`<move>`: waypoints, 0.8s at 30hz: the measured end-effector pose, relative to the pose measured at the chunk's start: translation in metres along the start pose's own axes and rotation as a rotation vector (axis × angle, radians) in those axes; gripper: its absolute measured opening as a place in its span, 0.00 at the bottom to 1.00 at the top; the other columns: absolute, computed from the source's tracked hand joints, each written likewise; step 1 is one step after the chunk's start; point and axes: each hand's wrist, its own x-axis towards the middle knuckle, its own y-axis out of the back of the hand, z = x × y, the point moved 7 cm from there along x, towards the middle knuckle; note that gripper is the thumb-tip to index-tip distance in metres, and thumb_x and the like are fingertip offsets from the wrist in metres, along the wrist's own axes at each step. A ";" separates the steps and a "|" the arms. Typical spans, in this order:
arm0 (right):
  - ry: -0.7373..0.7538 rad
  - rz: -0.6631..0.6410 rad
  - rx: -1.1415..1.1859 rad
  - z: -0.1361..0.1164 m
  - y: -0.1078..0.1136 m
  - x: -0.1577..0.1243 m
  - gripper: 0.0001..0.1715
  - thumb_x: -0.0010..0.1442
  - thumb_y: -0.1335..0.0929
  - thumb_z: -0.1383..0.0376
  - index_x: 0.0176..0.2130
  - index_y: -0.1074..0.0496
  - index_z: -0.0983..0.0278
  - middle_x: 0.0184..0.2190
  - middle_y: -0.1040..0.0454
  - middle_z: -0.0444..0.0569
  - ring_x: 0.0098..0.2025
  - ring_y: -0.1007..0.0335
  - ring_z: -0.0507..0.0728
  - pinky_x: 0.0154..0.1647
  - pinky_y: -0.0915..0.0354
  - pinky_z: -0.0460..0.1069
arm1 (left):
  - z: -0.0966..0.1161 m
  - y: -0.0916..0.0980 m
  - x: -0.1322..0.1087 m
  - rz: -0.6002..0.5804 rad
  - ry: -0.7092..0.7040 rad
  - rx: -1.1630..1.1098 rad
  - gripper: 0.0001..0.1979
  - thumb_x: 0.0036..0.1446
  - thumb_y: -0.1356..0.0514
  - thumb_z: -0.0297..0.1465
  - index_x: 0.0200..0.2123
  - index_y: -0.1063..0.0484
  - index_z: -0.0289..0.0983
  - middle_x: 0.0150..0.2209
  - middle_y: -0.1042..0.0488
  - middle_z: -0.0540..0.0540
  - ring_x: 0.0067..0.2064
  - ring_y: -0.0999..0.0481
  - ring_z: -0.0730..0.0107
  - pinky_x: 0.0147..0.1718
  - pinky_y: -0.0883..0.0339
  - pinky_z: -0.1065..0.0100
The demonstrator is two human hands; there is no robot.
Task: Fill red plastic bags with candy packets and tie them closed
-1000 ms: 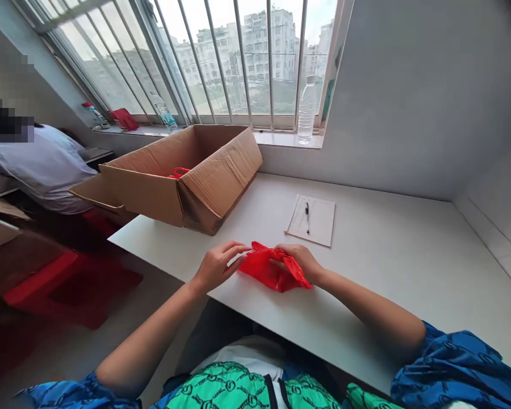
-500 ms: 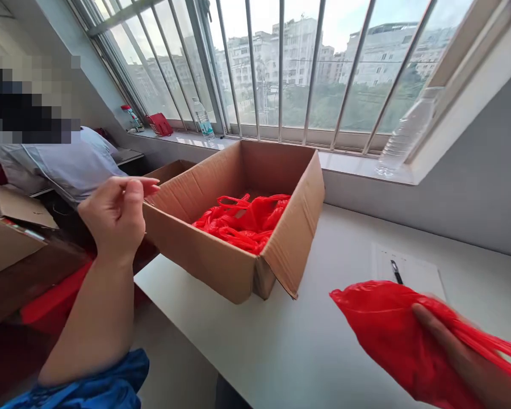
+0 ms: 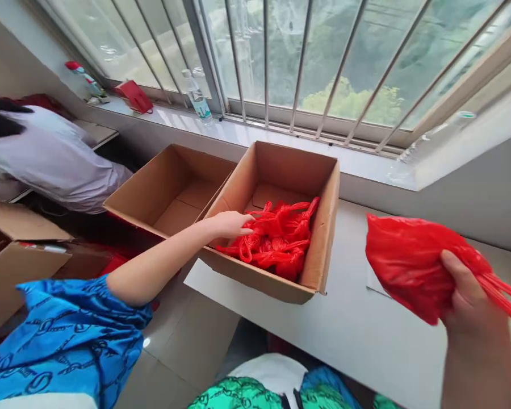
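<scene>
My left hand reaches over the side of a cardboard box on the white table. Its fingers stretch out, thumb and forefinger apart, right above several tied red plastic bags heaped in the box; I cannot tell whether the fingertips touch them. My right hand is closed on another red plastic bag. That bag is held up to the right of the box, its body hanging leftward and its handles trailing right past my wrist.
A second cardboard box stands left of the first. A person in a pale shirt sits at the far left, behind an open carton. Bottles, including a clear water bottle, line the barred window's sill.
My left hand has gone from beside the box to inside it, over the bags. My right hand has raised its bag. The view has tilted downward.
</scene>
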 end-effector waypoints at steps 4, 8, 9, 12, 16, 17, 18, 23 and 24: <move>-0.004 -0.014 0.054 -0.039 -0.055 -0.039 0.16 0.51 0.23 0.62 0.42 0.23 0.57 0.40 0.22 0.46 0.44 0.24 0.58 0.46 0.25 0.53 | 0.004 -0.013 0.032 -0.069 0.083 0.068 0.46 0.49 0.37 0.55 0.64 0.40 0.34 0.52 0.25 0.26 0.53 0.26 0.38 0.49 0.34 0.51; -0.037 -0.027 0.072 -0.051 -0.077 -0.060 0.20 0.53 0.24 0.60 0.45 0.25 0.60 0.40 0.22 0.44 0.44 0.24 0.57 0.46 0.25 0.52 | 0.004 -0.039 0.047 -0.168 0.093 0.048 0.55 0.42 0.30 0.50 0.67 0.48 0.29 0.50 0.25 0.24 0.51 0.23 0.39 0.48 0.32 0.52; -0.037 -0.014 0.075 -0.052 -0.079 -0.061 0.18 0.54 0.25 0.60 0.45 0.25 0.61 0.40 0.22 0.45 0.45 0.23 0.58 0.46 0.25 0.52 | 0.006 -0.046 0.048 -0.199 0.076 0.028 0.53 0.44 0.30 0.47 0.67 0.48 0.29 0.48 0.24 0.26 0.48 0.22 0.43 0.45 0.30 0.55; -0.064 0.056 0.120 -0.046 -0.088 -0.060 0.15 0.55 0.26 0.60 0.42 0.24 0.61 0.40 0.21 0.44 0.44 0.22 0.57 0.45 0.24 0.51 | 0.018 -0.060 0.047 -0.269 -0.003 -0.038 0.37 0.56 0.36 0.42 0.64 0.42 0.31 0.45 0.22 0.36 0.41 0.20 0.58 0.40 0.27 0.59; -0.252 -0.004 0.255 -0.016 -0.140 -0.049 0.14 0.55 0.26 0.60 0.42 0.24 0.61 0.41 0.19 0.44 0.45 0.22 0.56 0.46 0.24 0.49 | 0.028 -0.050 0.040 -0.275 -0.103 -0.127 0.43 0.52 0.34 0.38 0.67 0.47 0.33 0.44 0.21 0.39 0.38 0.20 0.60 0.36 0.27 0.64; -0.308 -0.061 0.289 -0.006 -0.161 -0.047 0.15 0.55 0.26 0.59 0.42 0.24 0.61 0.43 0.19 0.44 0.46 0.22 0.56 0.48 0.24 0.50 | 0.026 -0.041 0.036 -0.265 -0.117 -0.144 0.47 0.48 0.32 0.39 0.68 0.48 0.34 0.43 0.20 0.39 0.38 0.19 0.57 0.35 0.28 0.65; -0.358 -0.122 0.320 0.002 -0.184 -0.046 0.15 0.55 0.26 0.59 0.43 0.25 0.62 0.44 0.20 0.46 0.47 0.22 0.57 0.49 0.25 0.51 | 0.020 -0.030 0.031 -0.248 -0.125 -0.157 0.49 0.47 0.32 0.40 0.68 0.48 0.35 0.43 0.20 0.38 0.39 0.19 0.55 0.36 0.29 0.64; -0.340 -0.345 0.295 0.033 -0.299 -0.055 0.21 0.59 0.30 0.60 0.51 0.33 0.61 0.49 0.22 0.48 0.52 0.25 0.58 0.57 0.30 0.55 | -0.041 0.059 -0.020 0.027 -0.101 -0.227 0.34 0.64 0.50 0.47 0.70 0.52 0.43 0.50 0.22 0.40 0.48 0.21 0.55 0.44 0.30 0.61; -0.282 -0.386 0.226 0.039 -0.320 -0.063 0.22 0.61 0.33 0.60 0.54 0.36 0.61 0.51 0.23 0.49 0.53 0.25 0.58 0.57 0.30 0.56 | -0.057 0.083 -0.033 0.179 -0.089 -0.298 0.32 0.64 0.51 0.48 0.69 0.49 0.45 0.48 0.21 0.43 0.45 0.20 0.57 0.43 0.30 0.62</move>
